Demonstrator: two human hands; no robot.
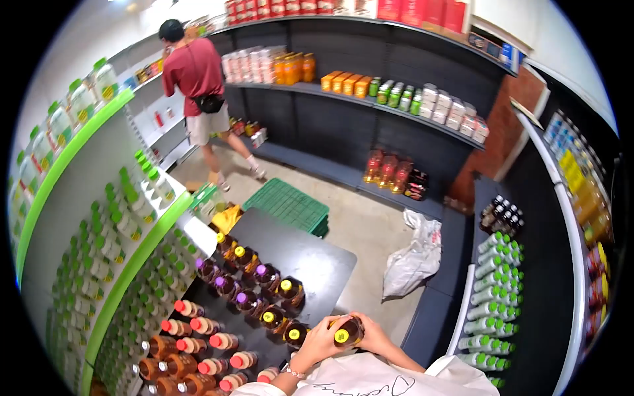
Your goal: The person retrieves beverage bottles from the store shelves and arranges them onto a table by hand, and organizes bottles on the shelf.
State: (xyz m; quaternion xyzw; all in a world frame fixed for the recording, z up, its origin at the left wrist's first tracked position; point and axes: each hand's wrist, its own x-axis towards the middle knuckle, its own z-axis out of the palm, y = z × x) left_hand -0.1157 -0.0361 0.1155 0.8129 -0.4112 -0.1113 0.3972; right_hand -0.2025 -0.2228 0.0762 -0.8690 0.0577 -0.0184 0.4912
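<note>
Cupping a dark bottle (356,328) between both hands, we had it near six o'clock in our view, close before the body; whether it hung over the black table (323,254) we could not tell. Our left hand (322,344) curled round its nine-o'clock side and our right hand (375,338) took the three-o'clock side, both bent to the bottle's width and holding nothing else that we could see; some fingertips were hidden. Its long axis ran roughly toward our eyes, the yellow cap (341,336) facing us and the body showing toward one o'clock from it, so it looked slightly tilted. Our left hand was the nearer to the table, with the closest standing bottle (296,329) at nine o'clock, just beside it, and rows of yellow- and purple-capped bottles (248,301) running off toward ten o'clock.
</note>
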